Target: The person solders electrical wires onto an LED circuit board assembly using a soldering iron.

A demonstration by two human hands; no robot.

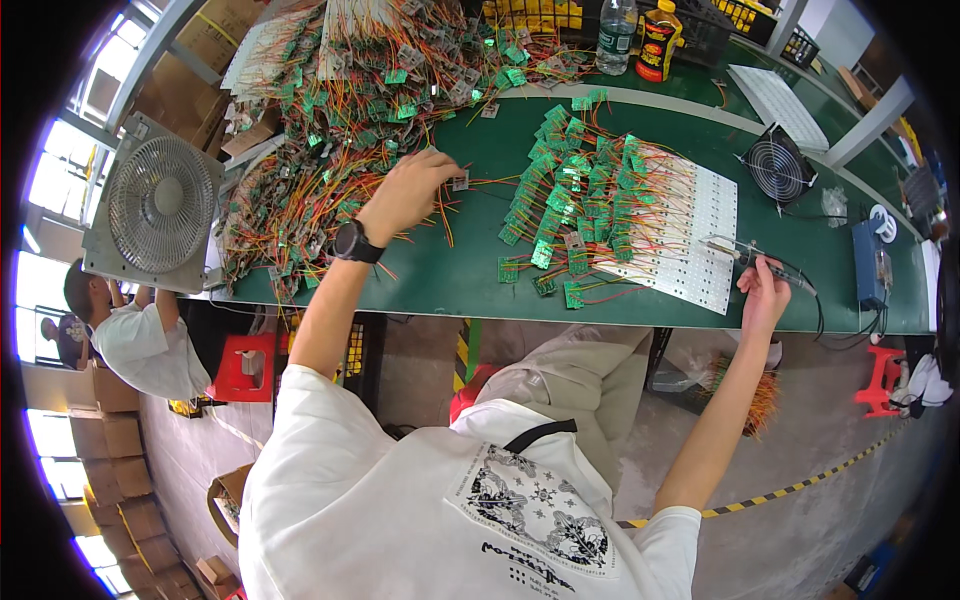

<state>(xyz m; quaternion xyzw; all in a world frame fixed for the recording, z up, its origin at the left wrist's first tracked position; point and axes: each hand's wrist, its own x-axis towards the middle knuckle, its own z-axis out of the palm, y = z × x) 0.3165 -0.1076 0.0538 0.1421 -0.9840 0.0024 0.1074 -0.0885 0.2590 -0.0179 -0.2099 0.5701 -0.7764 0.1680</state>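
My left hand (412, 190), with a black watch on its wrist, is over the green bench beside the big heap of wired boards. Its fingertips are closed on a small circuit board (461, 182) with thin red and orange wires trailing from it. In my right hand (766, 295) is a soldering iron (790, 272), its bent tip pointing left over a white perforated panel (690, 225). Rows of green circuit boards (570, 200) lie along the panel's left side, their wires running onto it.
A heap of wired boards (330, 130) covers the bench's left part. At the far side stand a clear bottle (616, 38) and a dark-labelled drink bottle (657, 42). A black fan (778, 168) and a blue soldering station (871, 265) are right; a large fan (160, 205) is left, near another person (150, 345).
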